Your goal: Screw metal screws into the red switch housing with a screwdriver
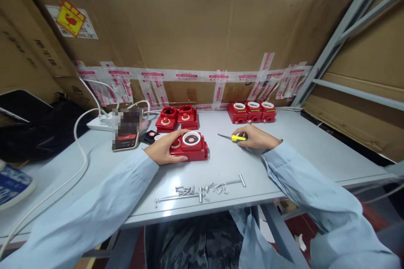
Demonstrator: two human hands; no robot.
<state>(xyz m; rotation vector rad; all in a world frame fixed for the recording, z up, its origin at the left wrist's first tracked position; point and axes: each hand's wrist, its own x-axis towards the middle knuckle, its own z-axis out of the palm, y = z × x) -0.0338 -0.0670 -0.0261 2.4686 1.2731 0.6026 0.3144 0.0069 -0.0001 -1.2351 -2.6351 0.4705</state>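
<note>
Six red housings sit on the grey desk (pixel 284 143): one red housing with a white ring (pixel 192 146) near the front, two open ones (pixel 177 117) behind it, and a row of three ringed ones (pixel 251 112) at the back. One yellow-handled screwdriver (pixel 234 137) lies right of centre. The left hand (pixel 164 148) curls loosely round the front housing's left end, grip half closed on it. The right hand (pixel 256 137) rests over the screwdriver handle, fingers closed on it. Long screws (pixel 202 189), too tangled to count, lie at the front edge. One phone (pixel 126 134) stands at the left.
</note>
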